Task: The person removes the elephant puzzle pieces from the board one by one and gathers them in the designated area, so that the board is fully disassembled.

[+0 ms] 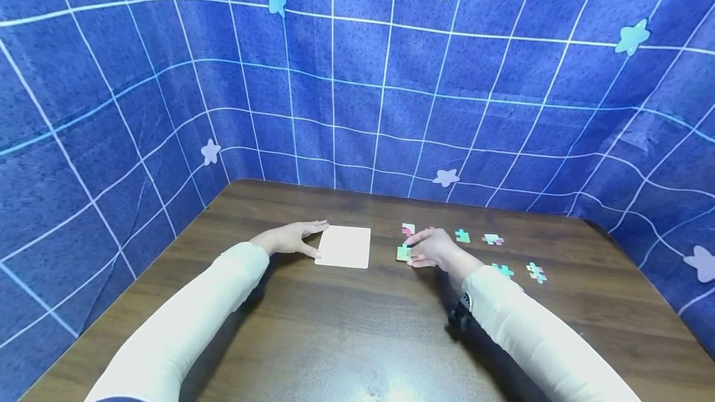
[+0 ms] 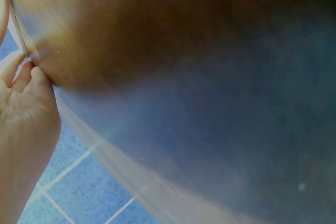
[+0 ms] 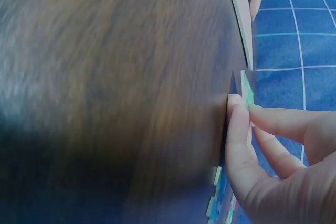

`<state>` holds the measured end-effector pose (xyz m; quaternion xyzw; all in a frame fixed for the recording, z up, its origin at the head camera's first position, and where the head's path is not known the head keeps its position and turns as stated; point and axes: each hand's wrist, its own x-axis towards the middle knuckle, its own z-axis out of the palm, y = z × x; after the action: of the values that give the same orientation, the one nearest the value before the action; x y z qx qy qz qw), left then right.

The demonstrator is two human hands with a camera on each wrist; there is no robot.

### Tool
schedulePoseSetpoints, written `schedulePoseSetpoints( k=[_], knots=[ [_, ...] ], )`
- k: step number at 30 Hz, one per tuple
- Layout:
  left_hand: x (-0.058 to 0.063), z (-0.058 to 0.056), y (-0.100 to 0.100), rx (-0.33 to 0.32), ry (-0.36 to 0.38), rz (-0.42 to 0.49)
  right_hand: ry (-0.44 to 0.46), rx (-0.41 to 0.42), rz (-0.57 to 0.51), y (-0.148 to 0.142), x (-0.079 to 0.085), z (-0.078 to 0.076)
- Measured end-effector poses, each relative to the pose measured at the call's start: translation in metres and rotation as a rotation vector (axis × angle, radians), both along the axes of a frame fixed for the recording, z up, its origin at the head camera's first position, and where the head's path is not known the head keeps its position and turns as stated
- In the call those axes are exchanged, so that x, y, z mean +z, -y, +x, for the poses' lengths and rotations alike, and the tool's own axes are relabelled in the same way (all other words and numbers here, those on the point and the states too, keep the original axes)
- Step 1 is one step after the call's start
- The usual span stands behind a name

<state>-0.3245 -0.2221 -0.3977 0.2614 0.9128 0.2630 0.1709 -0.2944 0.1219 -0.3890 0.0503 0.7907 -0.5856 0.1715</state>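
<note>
A pale square board (image 1: 344, 247) lies flat on the brown table. At its left edge rests my left hand (image 1: 293, 238), thumb by the near corner and fingers stretched toward the far corner. Between the thumb and fingers of my right hand (image 1: 438, 248) is a green jigsaw puzzle piece (image 1: 403, 254), right of the board. The right wrist view shows this piece (image 3: 247, 88) pinched and tilted up from the table. Just beyond the right hand lies a pink and white puzzle piece (image 1: 409, 229); another behind the hand is partly hidden.
More puzzle pieces lie to the right: a green one (image 1: 462, 236), a white and pink one (image 1: 493, 239), a teal one (image 1: 503, 270) and a multicoloured one (image 1: 537, 272). A blue curtain (image 1: 357, 79) with white lines surrounds the table (image 1: 313, 327) at the back and sides.
</note>
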Motion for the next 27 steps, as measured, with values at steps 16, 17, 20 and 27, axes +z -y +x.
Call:
schedulePoseSetpoints(
  k=[16, 17, 20, 27],
  knots=[
    [0.009, -0.003, -0.012, -0.007, 0.001, -0.101, -0.073, -0.02, 0.138, -0.003, 0.005, 0.005],
    [0.011, -0.002, -0.013, -0.002, 0.008, -0.101, -0.078, -0.019, 0.148, -0.003, 0.005, 0.005],
    [0.012, -0.001, -0.014, 0.012, 0.024, -0.103, -0.084, -0.016, 0.167, -0.003, 0.004, 0.005],
    [0.01, -0.003, -0.015, 0.021, -0.001, -0.115, -0.09, -0.013, 0.185, -0.002, 0.002, 0.005]
  ],
)
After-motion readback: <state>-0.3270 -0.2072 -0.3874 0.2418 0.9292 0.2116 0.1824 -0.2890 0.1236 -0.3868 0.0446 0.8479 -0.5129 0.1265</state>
